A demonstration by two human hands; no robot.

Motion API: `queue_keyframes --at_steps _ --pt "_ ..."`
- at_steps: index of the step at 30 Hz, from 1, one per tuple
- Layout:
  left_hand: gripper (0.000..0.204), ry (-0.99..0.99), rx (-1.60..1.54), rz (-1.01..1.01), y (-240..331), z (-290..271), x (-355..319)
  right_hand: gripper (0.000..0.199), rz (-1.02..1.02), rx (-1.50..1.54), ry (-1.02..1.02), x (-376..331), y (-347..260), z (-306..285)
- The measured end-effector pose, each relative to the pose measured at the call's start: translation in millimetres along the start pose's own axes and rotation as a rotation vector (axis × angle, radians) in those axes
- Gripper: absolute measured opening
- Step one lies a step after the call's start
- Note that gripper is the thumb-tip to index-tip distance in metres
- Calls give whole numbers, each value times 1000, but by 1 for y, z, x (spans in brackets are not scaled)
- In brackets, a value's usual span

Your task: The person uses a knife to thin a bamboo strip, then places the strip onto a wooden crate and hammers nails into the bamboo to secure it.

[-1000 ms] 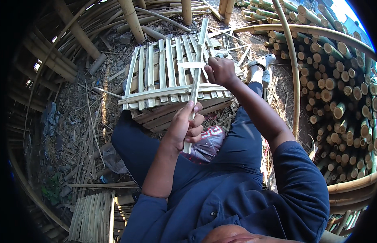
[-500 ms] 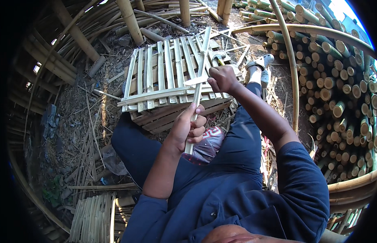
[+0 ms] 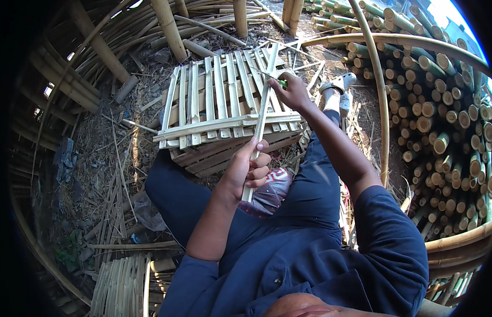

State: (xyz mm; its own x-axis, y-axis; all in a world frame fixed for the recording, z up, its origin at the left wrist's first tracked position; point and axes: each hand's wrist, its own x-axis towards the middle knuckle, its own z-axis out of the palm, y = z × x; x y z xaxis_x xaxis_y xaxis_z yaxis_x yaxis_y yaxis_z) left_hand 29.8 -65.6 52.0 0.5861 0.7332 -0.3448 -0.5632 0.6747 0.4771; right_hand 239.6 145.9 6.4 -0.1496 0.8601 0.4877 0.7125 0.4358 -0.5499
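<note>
A long, pale bamboo strip (image 3: 263, 108) slants up and away from my lap. Its near end is gripped by my left hand (image 3: 249, 170), fingers wrapped around it. Farther along the strip, my right hand (image 3: 292, 92) is closed on the green handle of a knife (image 3: 283, 83). The thin blade shows nearly edge-on and lies across the strip near its far end. Beneath the strip is a slatted bamboo crate (image 3: 218, 87), tilted in front of my legs. One crosspiece (image 3: 203, 126) runs along its near edge.
Cut bamboo poles (image 3: 425, 108) are stacked at the right behind a curved bamboo rail (image 3: 381, 79). More slatted bamboo (image 3: 119, 288) lies at the lower left. A patterned cloth (image 3: 271, 191) sits between my legs. Shavings and thin strips litter the ground.
My right hand has moved forward along the strip with the knife, toward the far end. The blade has turned from flat to nearly edge-on. My left hand keeps its grip.
</note>
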Motion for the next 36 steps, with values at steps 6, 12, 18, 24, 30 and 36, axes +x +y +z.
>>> queue_keyframes --at_steps 6,12,18,24,30,36 --pt "28 -1 -20 -29 1 -9 5 52 141 313 23 -1 0 17" --pt "28 25 -17 -35 3 -13 6 43 370 270 -136 6 -10 8" --pt "28 14 11 -18 5 -15 6 35 469 532 -167 4 -11 6" --pt "29 0 60 -26 7 -14 2 27 523 783 -185 -13 -24 -13" --pt "28 -54 -8 -98 6 -15 2 25 404 600 -26 -33 -15 -16" --pt "28 -61 -37 -165 8 -13 -1 26 368 555 -39 -50 -13 -36"
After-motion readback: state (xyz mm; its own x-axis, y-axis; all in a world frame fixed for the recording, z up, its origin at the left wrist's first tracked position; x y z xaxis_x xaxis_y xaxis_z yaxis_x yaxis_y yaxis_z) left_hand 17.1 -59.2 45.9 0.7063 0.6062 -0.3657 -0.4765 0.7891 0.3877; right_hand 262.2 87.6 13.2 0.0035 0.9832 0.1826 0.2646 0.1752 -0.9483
